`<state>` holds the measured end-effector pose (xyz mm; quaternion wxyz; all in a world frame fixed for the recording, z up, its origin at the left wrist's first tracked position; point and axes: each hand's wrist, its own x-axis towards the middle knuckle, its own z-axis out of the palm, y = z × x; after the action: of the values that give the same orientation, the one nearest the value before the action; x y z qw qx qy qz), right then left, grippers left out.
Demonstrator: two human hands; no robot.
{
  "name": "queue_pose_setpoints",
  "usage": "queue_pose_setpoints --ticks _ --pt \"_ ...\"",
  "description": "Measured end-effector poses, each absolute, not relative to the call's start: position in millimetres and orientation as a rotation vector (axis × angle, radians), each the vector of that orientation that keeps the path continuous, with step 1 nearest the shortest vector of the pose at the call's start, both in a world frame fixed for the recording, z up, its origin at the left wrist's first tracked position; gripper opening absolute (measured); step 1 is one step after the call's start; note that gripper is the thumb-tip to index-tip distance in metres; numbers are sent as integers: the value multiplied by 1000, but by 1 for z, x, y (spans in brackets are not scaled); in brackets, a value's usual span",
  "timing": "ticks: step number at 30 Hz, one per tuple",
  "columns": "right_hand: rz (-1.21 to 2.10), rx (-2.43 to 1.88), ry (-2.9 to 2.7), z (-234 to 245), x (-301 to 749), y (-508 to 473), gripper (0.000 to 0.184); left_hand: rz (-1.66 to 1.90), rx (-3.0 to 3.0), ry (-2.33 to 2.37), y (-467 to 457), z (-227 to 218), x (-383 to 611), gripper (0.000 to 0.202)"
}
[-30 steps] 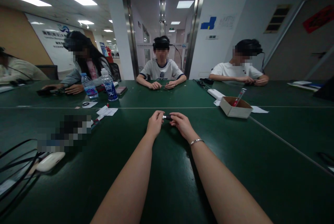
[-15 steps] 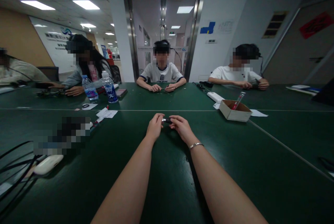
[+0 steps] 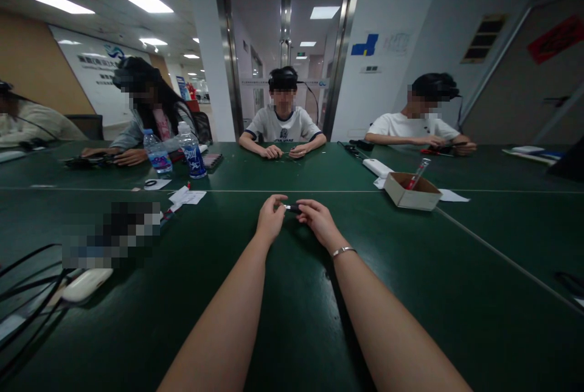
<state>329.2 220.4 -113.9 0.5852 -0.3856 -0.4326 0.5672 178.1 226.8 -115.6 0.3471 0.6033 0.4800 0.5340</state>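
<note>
Between my two hands, above the middle of the green table (image 3: 292, 319), lies a short black cylinder (image 3: 294, 209) with a silver metal end, held level. Its exact kind is too small to make out. My left hand (image 3: 271, 220) is at the silver end on the left, thumb and fingers closed about it. My right hand (image 3: 318, 220), with a silver bracelet (image 3: 343, 251) at the wrist, pinches the black part from the right. The fingers hide some of the cylinder.
A small open box (image 3: 412, 196) with a red-and-clear tool (image 3: 418, 174) in it stands at right. Two bottles (image 3: 195, 154), paper slips (image 3: 187, 196), and a white power bank (image 3: 87, 285) with black cables are at left. Several co-workers sit around the table; one (image 3: 283, 127) faces me.
My hands hold the cylinder in nearly the same pose, the silver end still toward my left hand. At right, a co-worker's hands have shifted and something red shows by them.
</note>
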Motion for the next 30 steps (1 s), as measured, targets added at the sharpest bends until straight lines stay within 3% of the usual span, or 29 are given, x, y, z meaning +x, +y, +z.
queue_pose_setpoints --ticks 20,25,30 --pt "1318 -889 -1018 -116 329 221 18 1339 1565 1262 228 -118 177 24" --pt "1332 -879 -1001 -117 330 221 21 1266 1604 1287 226 -116 177 33" --pt "1337 -866 -986 -116 331 221 22 1294 1589 1313 225 -116 177 27"
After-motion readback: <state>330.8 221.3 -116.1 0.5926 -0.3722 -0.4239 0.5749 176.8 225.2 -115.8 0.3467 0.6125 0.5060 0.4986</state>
